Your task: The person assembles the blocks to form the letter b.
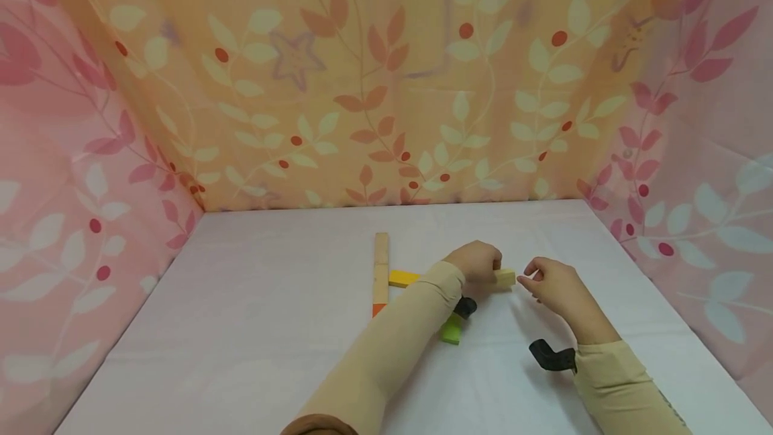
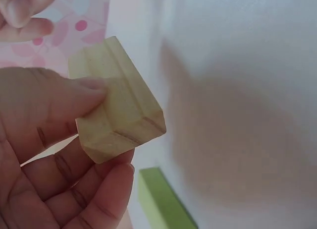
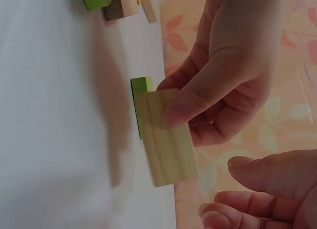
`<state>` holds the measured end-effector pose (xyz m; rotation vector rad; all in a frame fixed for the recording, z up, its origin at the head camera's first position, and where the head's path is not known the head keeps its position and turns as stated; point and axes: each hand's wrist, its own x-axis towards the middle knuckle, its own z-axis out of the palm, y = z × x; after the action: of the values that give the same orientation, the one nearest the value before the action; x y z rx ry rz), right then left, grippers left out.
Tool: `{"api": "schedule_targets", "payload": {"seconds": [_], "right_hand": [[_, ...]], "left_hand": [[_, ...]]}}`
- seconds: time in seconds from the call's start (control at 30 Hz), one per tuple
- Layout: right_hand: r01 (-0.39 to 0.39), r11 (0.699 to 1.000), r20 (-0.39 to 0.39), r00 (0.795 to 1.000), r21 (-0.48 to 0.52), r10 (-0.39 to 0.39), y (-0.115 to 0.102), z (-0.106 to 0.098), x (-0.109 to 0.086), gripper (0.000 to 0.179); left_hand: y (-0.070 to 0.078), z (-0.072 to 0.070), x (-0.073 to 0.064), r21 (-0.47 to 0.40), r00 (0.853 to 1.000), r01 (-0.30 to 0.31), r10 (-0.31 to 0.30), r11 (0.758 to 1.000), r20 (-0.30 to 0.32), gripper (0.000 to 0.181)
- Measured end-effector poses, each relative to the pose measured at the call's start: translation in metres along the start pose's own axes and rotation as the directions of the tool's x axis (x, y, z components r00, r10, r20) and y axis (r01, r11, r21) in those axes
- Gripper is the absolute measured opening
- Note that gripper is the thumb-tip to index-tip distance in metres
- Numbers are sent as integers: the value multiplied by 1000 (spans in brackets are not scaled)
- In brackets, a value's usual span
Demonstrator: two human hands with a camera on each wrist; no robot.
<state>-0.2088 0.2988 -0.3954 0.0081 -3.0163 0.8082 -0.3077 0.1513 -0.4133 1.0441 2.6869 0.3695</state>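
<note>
My left hand [image 1: 476, 262] pinches a plain wooden block [image 1: 505, 279] above the white table, thumb on one broad face and fingers behind. The left wrist view shows pale, grained faces on this block [image 2: 121, 97]. Just beyond its free end, my right hand [image 1: 557, 291] hovers with loosely bent fingers. In the right wrist view, a gap separates the right fingertips [image 3: 242, 164] from the block, and nothing lies between thumb and fingers. Left of the hands, plain wooden blocks [image 1: 381, 267] lie in a line, with a yellow block [image 1: 403, 278] beside them.
An orange block [image 1: 378, 309] and a green block [image 1: 451, 331] lie partly hidden by the left forearm. Behind the held block, another green block [image 3: 143, 84] shows in the right wrist view. Patterned cloth [image 1: 362, 119] borders the white table [image 1: 253, 301].
</note>
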Motion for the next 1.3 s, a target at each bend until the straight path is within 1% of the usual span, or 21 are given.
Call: {"api": "schedule_targets", "payload": {"seconds": [0.1, 0.23, 0.37, 0.6, 0.77, 0.9, 1.0, 1.17, 1.3], "right_hand": [[1, 1000, -4, 1000, 4, -1, -1, 0, 0, 20], [10, 1000, -8, 1000, 11, -10, -4, -1, 1, 20], [20, 1000, -10, 1000, 13, -20, -6, 0, 3, 20], [30, 999, 10, 999, 12, -30, -9, 5, 10, 20], [33, 999, 36, 999, 25, -33, -12, 10, 14, 20], [29, 999, 58, 998, 36, -31, -14, 15, 18, 20], [23, 998, 79, 996, 51, -27, -17, 18, 20, 20], [28, 996, 103, 994, 83, -37, -22, 22, 24, 19], [37, 995, 112, 993, 91, -47, -28, 24, 25, 16]], "left_hand": [[-7, -5, -4, -19, 1000, -22, 21, 1000, -19, 10], [-17, -13, -15, -57, 998, -31, 27, 998, -62, 12], [-27, -20, -27, -112, 996, -10, 0, 994, -91, 11], [-40, -30, -48, -163, 993, 7, -26, 987, -113, 11], [-49, -37, -63, -215, 991, 56, -81, 975, -111, 11], [-54, -40, -74, -269, 987, 86, -119, 959, -110, 12], [-58, -41, -82, -320, 986, 90, -130, 943, -107, 12], [-64, -38, -99, -402, 987, 102, -143, 910, -72, 12], [-68, -32, -113, -423, 989, 104, -137, 900, -48, 13]]}}
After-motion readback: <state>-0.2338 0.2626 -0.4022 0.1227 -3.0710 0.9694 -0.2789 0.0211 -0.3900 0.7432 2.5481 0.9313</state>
